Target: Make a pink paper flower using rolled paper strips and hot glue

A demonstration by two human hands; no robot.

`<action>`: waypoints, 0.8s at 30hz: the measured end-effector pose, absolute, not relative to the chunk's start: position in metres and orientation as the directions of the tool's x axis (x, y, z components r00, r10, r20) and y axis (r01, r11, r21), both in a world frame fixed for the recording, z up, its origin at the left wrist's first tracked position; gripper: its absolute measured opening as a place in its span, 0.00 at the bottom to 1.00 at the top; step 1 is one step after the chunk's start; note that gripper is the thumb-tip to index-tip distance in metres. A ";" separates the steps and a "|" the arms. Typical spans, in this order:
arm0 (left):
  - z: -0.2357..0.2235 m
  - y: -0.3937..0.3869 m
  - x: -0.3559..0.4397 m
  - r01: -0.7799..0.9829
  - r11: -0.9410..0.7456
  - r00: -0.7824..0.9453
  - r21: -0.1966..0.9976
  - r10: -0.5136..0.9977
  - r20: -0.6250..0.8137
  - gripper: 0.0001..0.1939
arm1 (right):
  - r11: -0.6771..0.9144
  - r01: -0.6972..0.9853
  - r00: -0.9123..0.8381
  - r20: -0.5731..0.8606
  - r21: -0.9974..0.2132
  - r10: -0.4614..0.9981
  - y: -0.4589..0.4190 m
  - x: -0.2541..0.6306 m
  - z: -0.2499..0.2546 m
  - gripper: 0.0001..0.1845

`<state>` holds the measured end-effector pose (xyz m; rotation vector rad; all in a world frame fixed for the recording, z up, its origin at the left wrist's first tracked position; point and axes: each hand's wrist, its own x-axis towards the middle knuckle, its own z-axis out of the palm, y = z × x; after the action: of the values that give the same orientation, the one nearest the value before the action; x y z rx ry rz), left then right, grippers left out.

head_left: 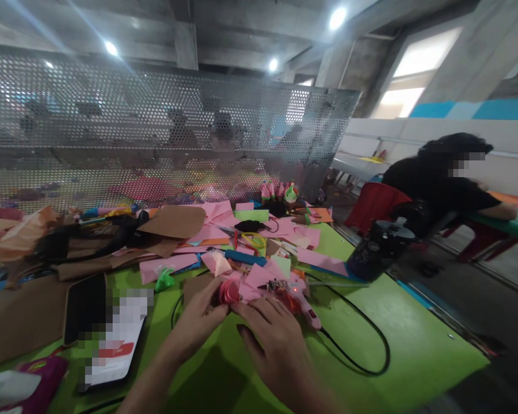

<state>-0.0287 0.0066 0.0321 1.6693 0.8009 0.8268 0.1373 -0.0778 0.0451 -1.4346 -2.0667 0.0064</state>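
My left hand (201,319) is closed, its fingers and thumb pinching a coiled pink paper strip (228,291) just above the green tabletop. Fingertips of my right hand (274,336) reach the lower right side of this coil, the fingers stretched out and the thumb apart from them. Whether they press on the strip I cannot tell. Just beyond the right hand lies a pink glue gun (305,305) with a small red light lit. Its nozzle end is among tangled bits and pink paper pieces (259,277). A blue stick-like tool (245,257) lies behind the coil.
Two phones (85,307) (120,342) lie at the left, beside brown card (21,322). A black cable (386,351) loops at the right. A dark bottle (377,250) stands on the right edge. Paper cones (290,194) stand by the perforated metal screen (147,132). A person (440,178) sits beyond.
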 end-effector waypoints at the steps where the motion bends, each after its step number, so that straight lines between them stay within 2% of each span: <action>1: 0.033 0.006 -0.028 0.108 -0.224 0.534 0.969 0.835 0.133 0.21 | 0.406 0.848 -0.220 0.470 -0.340 0.855 -0.078 0.137 0.045 0.24; 7: 0.047 -0.002 -0.024 0.231 -0.312 0.522 0.922 0.839 0.154 0.12 | 0.389 0.860 -0.214 0.458 -0.331 0.863 -0.078 0.135 0.047 0.21; 11: 0.051 -0.005 -0.023 0.275 -0.342 0.515 0.898 0.841 0.163 0.09 | 0.380 0.868 -0.203 0.471 -0.319 0.858 -0.079 0.133 0.050 0.18; 19: 0.040 -0.001 -0.024 0.270 -0.319 0.468 0.908 0.868 0.166 0.16 | 0.367 0.841 -0.176 0.440 -0.397 0.881 -0.082 0.135 0.046 0.24; 24: 0.040 -0.001 -0.024 0.278 -0.320 0.463 0.905 0.871 0.166 0.15 | 0.393 0.817 -0.178 0.465 -0.422 0.867 -0.085 0.140 0.046 0.22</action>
<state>-0.0236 -0.0009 0.0399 1.8367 0.9703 0.8503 0.1405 -0.0854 0.0465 -1.4367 -2.0041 0.0997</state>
